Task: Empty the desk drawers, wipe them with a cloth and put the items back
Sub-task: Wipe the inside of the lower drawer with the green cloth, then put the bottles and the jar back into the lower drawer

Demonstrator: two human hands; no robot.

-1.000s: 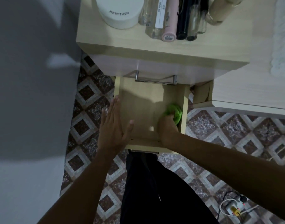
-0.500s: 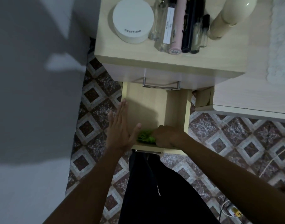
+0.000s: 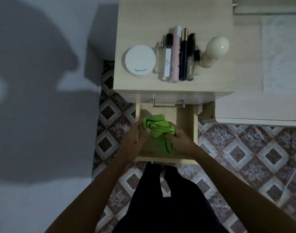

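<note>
While the drawer [image 3: 185, 125] stood pulled out below the desk [image 3: 174, 12], both hands held the cloth [image 3: 158, 129] (bunched, green) above it: left hand [image 3: 135, 143] and right hand [image 3: 181, 142] fingers curled, pinching its folds.

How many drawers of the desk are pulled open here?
1: the light wooden drawer below the metal-handled closed drawer. Lower drawers, if any, are hidden.

Both hands, left [image 3: 135, 140] and right [image 3: 180, 140], gripping bunched green cloth [image 3: 156, 130] over open drawer [image 3: 185, 118]; white jar [image 3: 140, 63] on counter [image 3: 174, 12].
</note>
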